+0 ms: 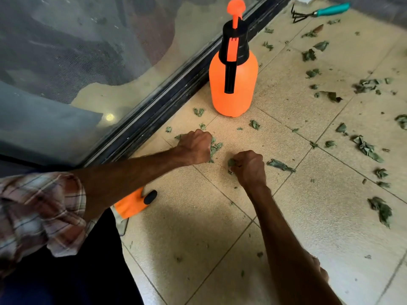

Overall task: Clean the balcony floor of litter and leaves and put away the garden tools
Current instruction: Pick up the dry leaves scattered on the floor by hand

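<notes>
L hand [195,148] fist clenched on leaves [215,146] | R hand [250,166] pinches leaf scrap [231,162] (both down on tile floor [220,227]) | orange sprayer [233,89] upright nr door track [171,106]

**Left arm:** bare forearm, plaid sleeve [39,212] rolled up near the elbow. It reaches from the lower left, forward and low over the floor [198,227].

**Left hand** [195,147]: knuckles up, fingers curled into a fist round a bunch of leaves [215,146], down at the floor near its left edge.

**Right arm:** bare, stretched forward from the lower right, wrist slightly bent.

**Right hand** [250,166]: back uppermost, fingers curled, pinching a leaf scrap [231,162] at the thumb side, down at the floor.

**Relation:** hands near each other, not touching, the left slightly farther forward.
</notes>
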